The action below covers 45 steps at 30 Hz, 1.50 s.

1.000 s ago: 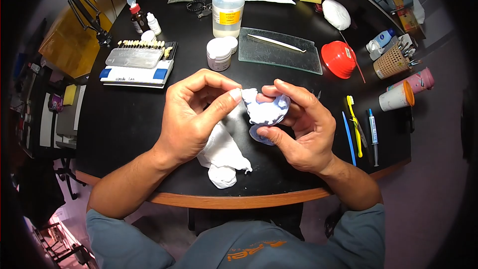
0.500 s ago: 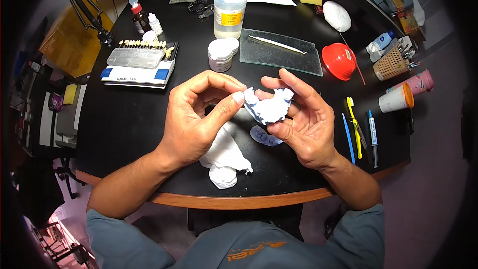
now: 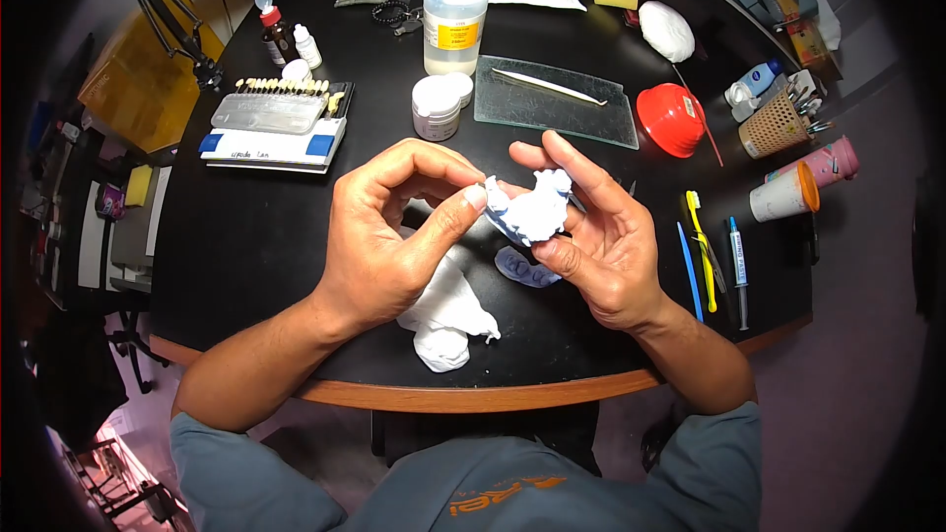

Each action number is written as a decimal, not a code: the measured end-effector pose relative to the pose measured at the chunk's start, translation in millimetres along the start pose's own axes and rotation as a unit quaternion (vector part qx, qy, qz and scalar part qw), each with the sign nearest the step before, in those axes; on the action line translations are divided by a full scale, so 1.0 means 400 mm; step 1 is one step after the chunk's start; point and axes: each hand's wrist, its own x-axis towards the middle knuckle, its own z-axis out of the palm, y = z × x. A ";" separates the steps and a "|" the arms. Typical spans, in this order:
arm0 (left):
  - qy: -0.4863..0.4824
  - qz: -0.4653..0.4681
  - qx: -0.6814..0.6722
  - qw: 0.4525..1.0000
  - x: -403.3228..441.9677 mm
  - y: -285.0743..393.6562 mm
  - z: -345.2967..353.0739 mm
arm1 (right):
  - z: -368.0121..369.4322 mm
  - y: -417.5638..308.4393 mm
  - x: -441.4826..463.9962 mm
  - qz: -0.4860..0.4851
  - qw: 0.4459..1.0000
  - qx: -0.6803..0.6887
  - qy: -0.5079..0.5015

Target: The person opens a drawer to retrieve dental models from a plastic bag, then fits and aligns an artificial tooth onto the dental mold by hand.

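Observation:
A pale blue, arch-shaped dental cast (image 3: 532,217) is held up over the desk between both hands. My left hand (image 3: 389,227) pinches its left end between thumb and fingertips. From the right, my right hand (image 3: 606,246) supports it, thumb at the lower edge and fingers behind, with two fingers raised. Below the cast lies a blue-violet dental impression (image 3: 527,268) with tooth-shaped hollows, partly covered by my right thumb. A crumpled white cloth or tissue (image 3: 443,320) rests on the desk under my left hand.
Beyond my hands are white jars (image 3: 437,108), a large bottle (image 3: 455,25) and a glass slab (image 3: 557,118) bearing a spatula. A tooth shade guide (image 3: 276,123) lies left. Rightward are a red bowl (image 3: 670,121), a yellow toothbrush (image 3: 702,246) and a syringe (image 3: 737,276).
Both hands stay around the dental cast. My right hand and the cast have shifted slightly left and up, with the cast tilted a little.

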 end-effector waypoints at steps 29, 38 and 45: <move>-0.023 -0.063 -0.031 0.997 -0.003 0.011 -0.002 | -0.013 -0.005 -0.001 0.065 0.996 0.054 0.019; -0.035 -0.065 -0.023 0.997 -0.002 0.012 0.000 | 0.005 -0.019 -0.003 0.016 0.998 -0.044 0.034; -0.033 -0.042 0.027 0.998 0.007 0.000 -0.008 | -0.014 -0.005 0.003 -0.068 0.961 -0.263 0.044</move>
